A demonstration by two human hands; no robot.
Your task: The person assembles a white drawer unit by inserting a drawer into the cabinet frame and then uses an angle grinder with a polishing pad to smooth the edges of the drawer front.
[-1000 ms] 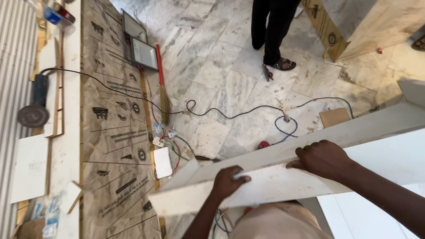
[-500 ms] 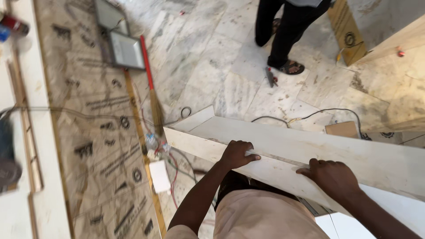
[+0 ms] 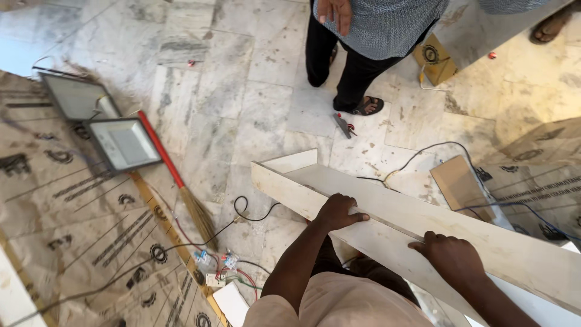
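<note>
Since the earlier frame the long white board assembly (image 3: 423,227) has swung so its near end now points toward the middle of the marble floor (image 3: 242,91), and the standing person (image 3: 363,36) fills more of the top of the view.

The assembly is an L-shaped piece of pale boards, held above the floor and running from centre frame down to the lower right edge. The left hand (image 3: 336,212) rests on the near board's upper edge, fingers curled over it and thumb along the side, grasping the board. The right hand (image 3: 451,259) sits farther along the same edge, fingers folded over it in a grip on the board; how far its fingertips wrap underneath cannot be told from here.

Below the board, a black cable (image 3: 254,212) loops across the floor. To the left lies a broom with a red handle (image 3: 175,178), beside two flat rectangular floodlights (image 3: 121,142) on brown printed protective paper (image 3: 66,230). A small tangle of coloured wires (image 3: 221,263) lies near the broom's bristles. A pair of pliers (image 3: 344,125) lies by the standing person's sandalled foot (image 3: 366,106). A small brown board (image 3: 460,184) lies on the floor to the right.
</note>
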